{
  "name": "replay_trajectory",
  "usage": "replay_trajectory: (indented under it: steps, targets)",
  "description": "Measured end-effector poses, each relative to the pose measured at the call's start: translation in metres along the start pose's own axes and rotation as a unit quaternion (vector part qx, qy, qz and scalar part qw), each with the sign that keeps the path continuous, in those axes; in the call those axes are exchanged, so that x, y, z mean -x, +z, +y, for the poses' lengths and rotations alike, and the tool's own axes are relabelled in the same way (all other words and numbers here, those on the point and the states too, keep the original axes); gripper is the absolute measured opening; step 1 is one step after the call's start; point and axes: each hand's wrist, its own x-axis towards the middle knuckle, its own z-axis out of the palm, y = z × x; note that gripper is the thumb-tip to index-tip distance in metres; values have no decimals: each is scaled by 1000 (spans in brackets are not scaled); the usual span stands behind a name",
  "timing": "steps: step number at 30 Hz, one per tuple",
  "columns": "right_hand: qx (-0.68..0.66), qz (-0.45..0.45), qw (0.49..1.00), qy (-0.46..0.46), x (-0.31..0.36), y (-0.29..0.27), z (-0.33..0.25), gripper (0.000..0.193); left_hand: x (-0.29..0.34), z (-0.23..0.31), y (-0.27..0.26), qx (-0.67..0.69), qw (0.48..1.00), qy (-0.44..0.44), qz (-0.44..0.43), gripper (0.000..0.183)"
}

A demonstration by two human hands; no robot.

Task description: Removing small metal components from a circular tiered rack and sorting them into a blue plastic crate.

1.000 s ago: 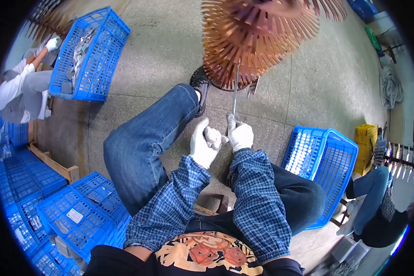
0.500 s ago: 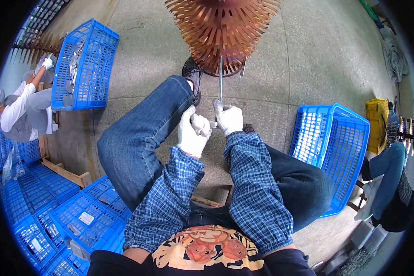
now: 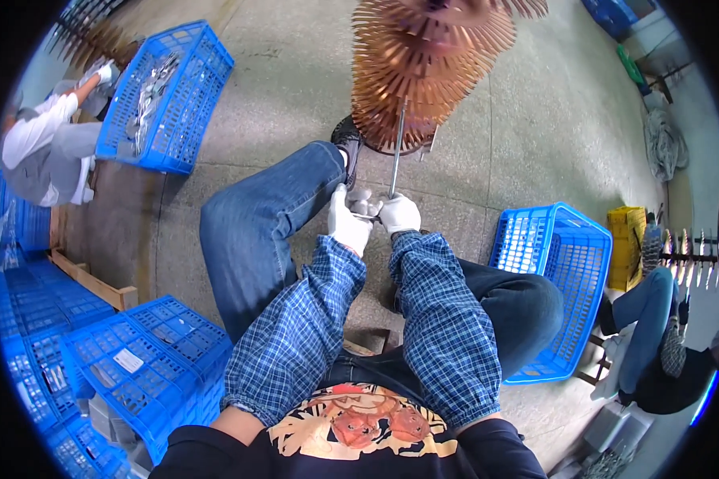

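Note:
Both my hands wear white gloves with greyish fingertips. My right hand (image 3: 399, 214) is closed round the near end of a long, thin metal rod (image 3: 397, 152). From there the rod runs up to a copper-coloured rack (image 3: 411, 88) with tiers of flat, radiating prongs, standing on the floor in front of me. Beside it, almost touching, my left hand (image 3: 350, 225) has its fingers curled. A small dark bit shows between the two hands, but what the left fingers hold cannot be made out.
A blue crate (image 3: 172, 152) of shiny metal pieces stands at the far left, beside a seated co-worker (image 3: 40, 152). Stacked blue crates (image 3: 136, 351) fill the near left. Another blue crate (image 3: 563, 295) and a yellow crate (image 3: 627, 247) stand right, near another person's leg (image 3: 647, 327).
The view has shifted, so the rack sits further right in the picture. My left hand has turned, its fingers now reaching toward my right hand, which still grips the rod.

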Motion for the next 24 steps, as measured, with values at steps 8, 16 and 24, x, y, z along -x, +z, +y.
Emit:
replay_trajectory:
  steps: [8,16,24]
  targets:
    - [-54,15,998,18,5,23,13,29,18,3,-10,-20,998,24,-48,42]
    - [-464,-86,881,26,31,14,3,11,46,3,-10,-42,993,29,-110,43]
    - [-589,-150,793,46,16,19,5,20,42,4,-7,-117,986,95,-65,43]
